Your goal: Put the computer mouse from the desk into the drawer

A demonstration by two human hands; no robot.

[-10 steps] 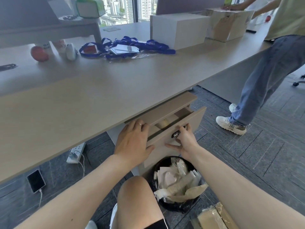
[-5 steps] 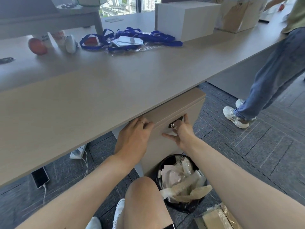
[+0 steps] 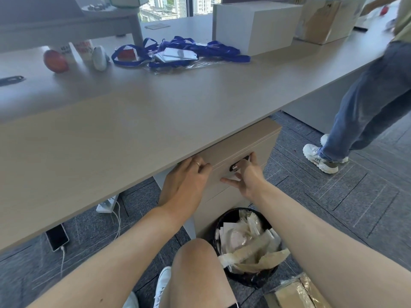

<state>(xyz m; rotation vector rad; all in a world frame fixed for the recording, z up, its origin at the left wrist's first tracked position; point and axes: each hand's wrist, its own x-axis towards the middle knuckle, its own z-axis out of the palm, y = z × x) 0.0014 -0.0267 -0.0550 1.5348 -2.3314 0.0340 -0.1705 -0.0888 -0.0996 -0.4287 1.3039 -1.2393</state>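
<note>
Drawer [image 3: 242,152] flush under desk [image 3: 155,121] edge — left hand [image 3: 186,183] and right hand [image 3: 246,176] spread flat, gripping nothing.

- I saw the long desk [image 3: 155,112] carrying a heap of blue lanyards [image 3: 178,52] and a white box [image 3: 255,25].
- A white computer mouse [image 3: 99,58] stood near a red apple [image 3: 55,61].
- On the floor [image 3: 333,207] lay a phone [image 3: 57,238] and a power strip [image 3: 107,204].

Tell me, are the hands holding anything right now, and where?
No loose thing is held. The left hand presses flat on the closed drawer front, fingers at its top edge. The right hand has fingers at the drawer's handle slot, beside the lock.
</note>
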